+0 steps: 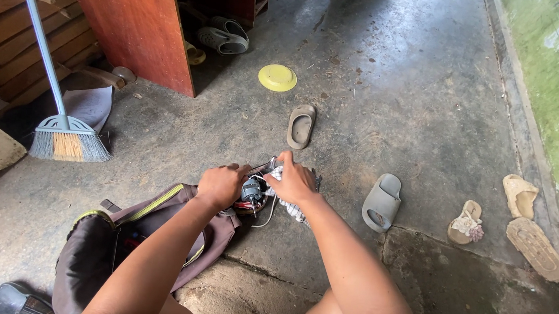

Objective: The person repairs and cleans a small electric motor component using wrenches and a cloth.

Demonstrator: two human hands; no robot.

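Observation:
My left hand (222, 183) and my right hand (293, 179) are low over the concrete floor, on either side of a small electric motor (251, 192) with loose wires. The left hand grips the motor's left side. The right hand presses a checked cloth (293, 209) against the motor's right side. A thin white wire (266, 217) trails from the motor toward me. The motor lies at the edge of an open brown bag (96, 249) with a yellow-green trim.
Grey slide sandals (301, 125) (381, 202) lie beyond and right of my hands, worn tan sandals (520, 195) near the right wall. A yellow lid (277, 77), a broom (64, 136), a red-brown wooden cabinet (139, 28) and stacked planks (18, 41) stand at the back left.

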